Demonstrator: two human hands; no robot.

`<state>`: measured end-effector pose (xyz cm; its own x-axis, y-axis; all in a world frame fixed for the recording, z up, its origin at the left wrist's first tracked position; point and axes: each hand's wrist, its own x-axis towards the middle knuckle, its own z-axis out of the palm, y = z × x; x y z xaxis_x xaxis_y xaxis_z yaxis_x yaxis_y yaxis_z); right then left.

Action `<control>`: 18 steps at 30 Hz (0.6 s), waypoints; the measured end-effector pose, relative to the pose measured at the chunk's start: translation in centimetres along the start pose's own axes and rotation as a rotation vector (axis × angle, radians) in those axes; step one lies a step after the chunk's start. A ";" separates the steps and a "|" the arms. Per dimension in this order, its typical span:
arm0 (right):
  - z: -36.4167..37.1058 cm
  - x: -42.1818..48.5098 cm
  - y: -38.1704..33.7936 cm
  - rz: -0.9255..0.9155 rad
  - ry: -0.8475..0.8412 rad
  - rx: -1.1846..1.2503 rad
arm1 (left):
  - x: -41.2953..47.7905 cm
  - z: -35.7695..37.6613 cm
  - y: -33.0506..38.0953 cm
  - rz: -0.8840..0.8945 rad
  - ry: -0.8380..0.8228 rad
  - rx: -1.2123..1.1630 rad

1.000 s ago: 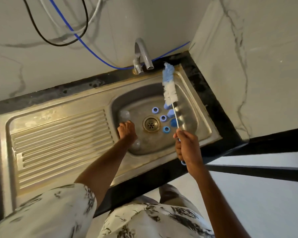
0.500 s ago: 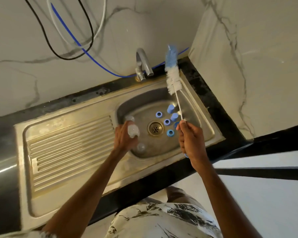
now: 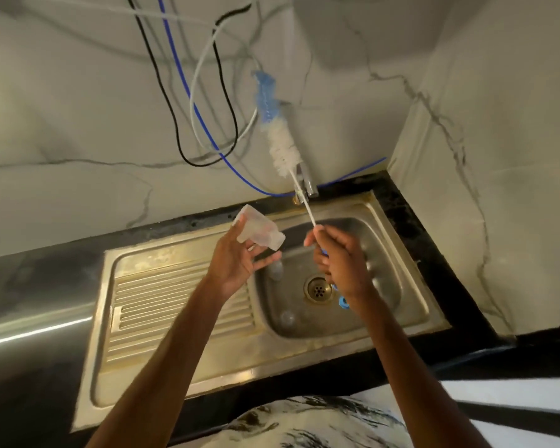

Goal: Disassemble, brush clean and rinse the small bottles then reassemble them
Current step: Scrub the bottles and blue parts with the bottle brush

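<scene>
Bottle (image 3: 258, 232) unlabelled, brush (image 3: 277, 130) unmarked

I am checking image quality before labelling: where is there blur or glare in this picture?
Head view: the right hand and bottle brush are slightly motion-blurred; the clear bottle in the left hand looks soft; a bright glare streak lies on the counter.

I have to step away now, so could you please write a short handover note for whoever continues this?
Left hand: holds a clear uncapped bottle above the sink.
Right hand: grips the bottle brush by its handle, bristles up, not yet in the bottle.
In the basin: two more clear bottles and a blue cap.
Done: disassembly, at least partly.
Left: brushing, rinsing, reassembly.
</scene>
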<state>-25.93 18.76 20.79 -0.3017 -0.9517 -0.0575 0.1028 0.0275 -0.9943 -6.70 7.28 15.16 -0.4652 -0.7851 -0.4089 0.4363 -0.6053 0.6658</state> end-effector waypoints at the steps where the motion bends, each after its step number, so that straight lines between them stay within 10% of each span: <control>1: 0.3 0.2 -0.2 -0.022 -0.023 0.003 | 0.0 0.7 0.5 0.000 -0.019 -0.029; 18: -3.1 -2.1 6.8 0.082 -0.034 -0.043 | 4.5 4.2 11.9 0.303 0.097 -0.011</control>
<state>-27.53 21.87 13.82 -0.2616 -0.9555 -0.1362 0.0846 0.1179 -0.9894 -6.84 -2.94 23.89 -0.2372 -0.9384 -0.2513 0.5525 -0.3431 0.7597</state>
